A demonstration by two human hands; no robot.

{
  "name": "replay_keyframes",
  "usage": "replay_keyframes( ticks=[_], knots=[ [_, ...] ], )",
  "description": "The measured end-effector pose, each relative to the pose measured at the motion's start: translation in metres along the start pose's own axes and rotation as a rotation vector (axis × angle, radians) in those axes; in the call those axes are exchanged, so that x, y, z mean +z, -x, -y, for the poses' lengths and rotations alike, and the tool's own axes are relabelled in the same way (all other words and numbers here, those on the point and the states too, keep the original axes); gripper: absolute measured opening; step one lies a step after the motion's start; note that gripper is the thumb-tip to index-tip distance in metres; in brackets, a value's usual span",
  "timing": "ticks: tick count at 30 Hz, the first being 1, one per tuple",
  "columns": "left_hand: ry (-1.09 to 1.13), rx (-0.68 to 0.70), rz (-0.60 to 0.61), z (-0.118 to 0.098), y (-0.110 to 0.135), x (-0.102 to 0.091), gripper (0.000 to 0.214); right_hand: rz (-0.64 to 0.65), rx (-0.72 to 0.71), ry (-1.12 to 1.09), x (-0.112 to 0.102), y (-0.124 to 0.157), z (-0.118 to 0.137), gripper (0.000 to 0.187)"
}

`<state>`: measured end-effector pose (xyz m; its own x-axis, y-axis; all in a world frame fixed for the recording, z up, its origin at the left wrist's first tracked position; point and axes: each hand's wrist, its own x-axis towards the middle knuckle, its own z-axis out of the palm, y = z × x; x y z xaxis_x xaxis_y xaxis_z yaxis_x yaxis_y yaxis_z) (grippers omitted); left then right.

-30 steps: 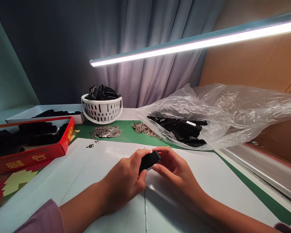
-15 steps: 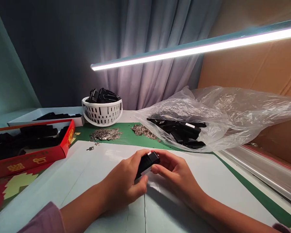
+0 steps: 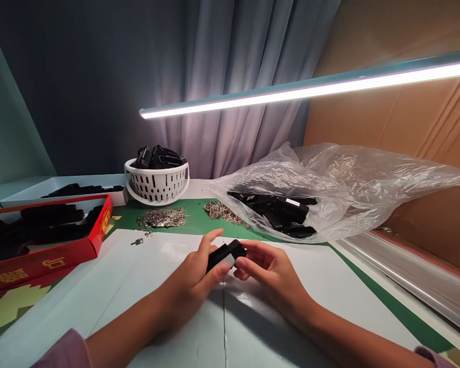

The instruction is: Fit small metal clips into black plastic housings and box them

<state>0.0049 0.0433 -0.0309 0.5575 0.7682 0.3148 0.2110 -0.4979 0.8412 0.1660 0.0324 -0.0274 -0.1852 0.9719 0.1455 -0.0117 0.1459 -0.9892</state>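
My left hand [image 3: 189, 289] holds the black plastic part [image 3: 216, 256], thumb on its near side, index finger raised; my right hand [image 3: 275, 271] pinches the far end, part up over the white sheet [image 3: 341, 296]. With that finger raised, my left hold looks loose, so a hard right-hand twist could pop it out and drop it.

Left grip [image 3: 193, 280] curls, index finger [image 3: 210, 237] raised; right grip [image 3: 270, 268] pinches; forearms [image 3: 124, 323] angle inward.
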Motion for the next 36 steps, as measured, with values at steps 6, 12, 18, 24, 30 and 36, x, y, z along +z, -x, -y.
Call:
replay_keyframes(
  ticks=[6, 12, 18, 24, 30, 36],
  knots=[
    [0.218, -0.142, -0.208, -0.001, -0.002, -0.004, 0.032, -0.050, 0.026, 0.161, 0.002, 0.003, 0.004, 0.026],
    [0.144, -0.033, -0.248, -0.006, 0.000, -0.006, 0.020, -0.081, 0.041, 0.228, 0.000, 0.002, 0.001, 0.036],
    [0.063, 0.027, -0.147, -0.012, 0.004, -0.008, 0.015, -0.121, 0.008, 0.280, 0.001, 0.003, 0.001, 0.037],
    [0.044, -0.005, -0.098, -0.011, 0.004, -0.008, 0.017, -0.114, 0.026, 0.273, 0.002, 0.003, 0.001, 0.037],
    [-0.089, 0.131, -0.047, -0.007, 0.007, -0.009, 0.025, -0.116, 0.022, 0.322, 0.000, 0.003, 0.001, 0.041],
    [-0.088, 0.201, -0.044, -0.006, 0.006, -0.006, 0.043, -0.138, 0.019, 0.361, -0.001, 0.002, 0.001, 0.044]
  ],
)
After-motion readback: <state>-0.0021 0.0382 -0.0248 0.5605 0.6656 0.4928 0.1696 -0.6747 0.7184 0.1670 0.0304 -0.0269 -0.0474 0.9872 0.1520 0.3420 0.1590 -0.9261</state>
